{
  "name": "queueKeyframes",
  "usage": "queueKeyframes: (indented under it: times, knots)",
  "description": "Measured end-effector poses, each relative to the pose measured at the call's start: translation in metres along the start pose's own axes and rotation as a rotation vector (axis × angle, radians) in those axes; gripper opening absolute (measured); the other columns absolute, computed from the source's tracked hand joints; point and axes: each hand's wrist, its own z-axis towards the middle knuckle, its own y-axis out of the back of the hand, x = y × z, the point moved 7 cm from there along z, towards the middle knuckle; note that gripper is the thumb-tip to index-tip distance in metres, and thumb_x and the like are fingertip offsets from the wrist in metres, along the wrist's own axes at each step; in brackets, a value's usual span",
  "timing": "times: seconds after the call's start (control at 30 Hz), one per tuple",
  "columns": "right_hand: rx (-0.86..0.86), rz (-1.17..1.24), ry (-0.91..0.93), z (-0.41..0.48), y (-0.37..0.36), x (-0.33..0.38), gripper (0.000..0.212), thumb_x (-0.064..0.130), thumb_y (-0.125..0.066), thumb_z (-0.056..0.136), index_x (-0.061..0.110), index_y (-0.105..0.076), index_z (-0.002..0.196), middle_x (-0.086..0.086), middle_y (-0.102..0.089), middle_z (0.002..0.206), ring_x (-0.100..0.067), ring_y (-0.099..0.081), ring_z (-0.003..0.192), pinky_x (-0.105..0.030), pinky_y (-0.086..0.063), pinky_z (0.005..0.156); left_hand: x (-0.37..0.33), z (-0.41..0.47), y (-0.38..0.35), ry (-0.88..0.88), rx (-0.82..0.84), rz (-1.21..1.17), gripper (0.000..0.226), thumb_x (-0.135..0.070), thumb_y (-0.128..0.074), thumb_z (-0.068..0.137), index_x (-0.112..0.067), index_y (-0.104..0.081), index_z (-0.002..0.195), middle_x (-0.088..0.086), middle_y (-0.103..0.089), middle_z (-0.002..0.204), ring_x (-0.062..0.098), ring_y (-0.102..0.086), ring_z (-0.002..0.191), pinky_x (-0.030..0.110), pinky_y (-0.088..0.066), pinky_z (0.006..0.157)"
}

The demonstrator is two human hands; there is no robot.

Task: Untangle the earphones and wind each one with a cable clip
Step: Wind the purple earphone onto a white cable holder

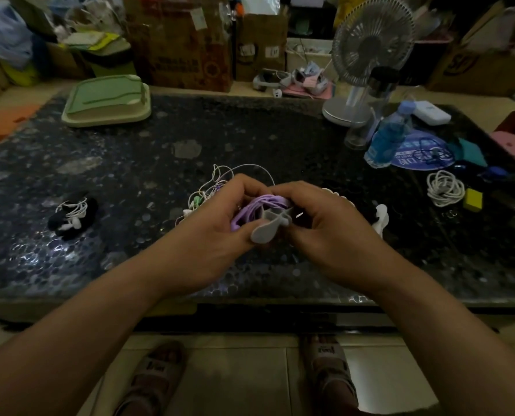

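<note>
Above the surface's [250, 136] near edge, left hand [217, 223] and right hand [328, 223] together grip the coiled purple earphones [257, 207] and a grey cable clip [269, 226]. Tangled white earphones [220, 181] lie behind the hands.

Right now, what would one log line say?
step: clipping | left hand: grips purple earphones | right hand: pinches grey clip | behind: white tangle unsorted

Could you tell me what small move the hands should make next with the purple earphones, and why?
Probably fold the grey cable clip over the purple earphones and fasten it: the left hand holds them coiled, the right hand pinches the clip, and its tail hangs loose.
</note>
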Motion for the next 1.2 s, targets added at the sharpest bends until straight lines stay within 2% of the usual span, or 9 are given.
queueKeyframes:
  times: [0.13, 0.23, 0.33, 0.53, 0.63, 0.77, 0.93, 1.1, 1.2]
  knots:
    - [-0.017, 0.068, -0.113, -0.001, 0.001, -0.007, 0.048, 0.014, -0.071, 0.097, 0.029, -0.055, 0.139, 0.016, -0.066, 0.122, 0.000, -0.065, 0.111, -0.026, -0.057, 0.092, -0.005, -0.001, 0.002, -0.069, -0.103, 0.043, 0.024, -0.022, -0.066, 0.099, -0.028, -0.059, 0.121, -0.011, -0.068, 0.114, 0.011, -0.067, 0.107, 0.025, -0.055, 0.088]
    - [-0.016, 0.514, -0.311, -0.002, -0.005, -0.017, 0.049, 0.005, -0.060, 0.099, 0.026, -0.052, 0.143, 0.006, -0.069, 0.128, -0.009, -0.071, 0.111, -0.034, -0.061, 0.089, -0.010, -0.004, 0.004, -0.153, -0.229, 0.246, 0.027, -0.023, -0.063, 0.099, -0.039, -0.053, 0.118, -0.019, -0.064, 0.112, 0.005, -0.064, 0.106, 0.016, -0.052, 0.084]
    - [-0.090, 0.750, -0.387, -0.001, -0.006, -0.024, 0.037, 0.007, -0.050, 0.105, 0.023, -0.063, 0.135, -0.002, -0.075, 0.120, -0.021, -0.074, 0.108, -0.037, -0.060, 0.090, -0.008, -0.004, 0.000, -0.209, -0.240, 0.390, 0.025, -0.024, -0.058, 0.102, -0.039, -0.051, 0.121, -0.013, -0.058, 0.116, 0.013, -0.061, 0.105, 0.027, -0.054, 0.084]
    - [-0.125, 0.799, -0.375, -0.001, -0.003, -0.027, 0.031, 0.012, -0.057, 0.104, 0.014, -0.064, 0.134, -0.009, -0.074, 0.122, -0.027, -0.073, 0.109, -0.038, -0.063, 0.085, -0.007, -0.003, -0.001, -0.163, -0.232, 0.313, 0.028, -0.021, -0.060, 0.101, -0.036, -0.053, 0.123, -0.017, -0.062, 0.113, 0.010, -0.063, 0.107, 0.015, -0.049, 0.084]
    - [-0.119, 0.871, -0.418, -0.001, -0.006, -0.030, 0.031, 0.013, -0.061, 0.101, 0.007, -0.064, 0.132, -0.013, -0.075, 0.120, -0.023, -0.074, 0.103, -0.029, -0.060, 0.076, -0.004, -0.001, -0.003, -0.083, -0.194, 0.151, 0.026, -0.019, -0.059, 0.102, -0.031, -0.056, 0.126, -0.016, -0.065, 0.112, 0.008, -0.065, 0.105, 0.016, -0.051, 0.084]
    - [-0.099, 0.887, -0.433, -0.002, -0.006, -0.031, 0.033, 0.013, -0.063, 0.099, 0.007, -0.066, 0.131, -0.012, -0.075, 0.121, -0.026, -0.074, 0.108, -0.029, -0.060, 0.080, -0.003, -0.001, -0.001, -0.039, -0.149, 0.030, 0.029, -0.019, -0.060, 0.102, -0.033, -0.058, 0.127, -0.012, -0.069, 0.114, 0.011, -0.067, 0.107, 0.020, -0.053, 0.086]
    - [-0.158, 0.892, -0.444, -0.001, -0.007, -0.032, 0.033, 0.011, -0.065, 0.098, 0.008, -0.063, 0.131, -0.010, -0.077, 0.117, -0.021, -0.076, 0.098, -0.027, -0.060, 0.072, -0.004, -0.001, -0.005, -0.025, -0.147, 0.052, 0.030, -0.018, -0.057, 0.104, -0.033, -0.055, 0.131, -0.014, -0.067, 0.114, 0.010, -0.066, 0.107, 0.022, -0.055, 0.088]
    - [-0.141, 0.851, -0.477, -0.002, -0.009, -0.032, 0.026, 0.012, -0.064, 0.099, 0.006, -0.066, 0.124, -0.008, -0.079, 0.110, -0.022, -0.076, 0.095, -0.030, -0.060, 0.073, -0.005, -0.003, -0.009, -0.022, -0.137, 0.118, 0.033, -0.019, -0.055, 0.105, -0.031, -0.050, 0.135, -0.025, -0.063, 0.116, 0.000, -0.065, 0.107, 0.013, -0.051, 0.084]
    - [-0.158, 0.871, -0.529, -0.002, -0.010, -0.033, 0.017, 0.007, -0.066, 0.097, 0.001, -0.066, 0.113, -0.011, -0.078, 0.098, -0.020, -0.074, 0.079, -0.027, -0.059, 0.064, -0.002, -0.004, -0.011, -0.010, -0.119, 0.141, 0.036, -0.021, -0.056, 0.105, -0.034, -0.048, 0.138, -0.024, -0.063, 0.118, 0.002, -0.064, 0.111, 0.016, -0.053, 0.089]
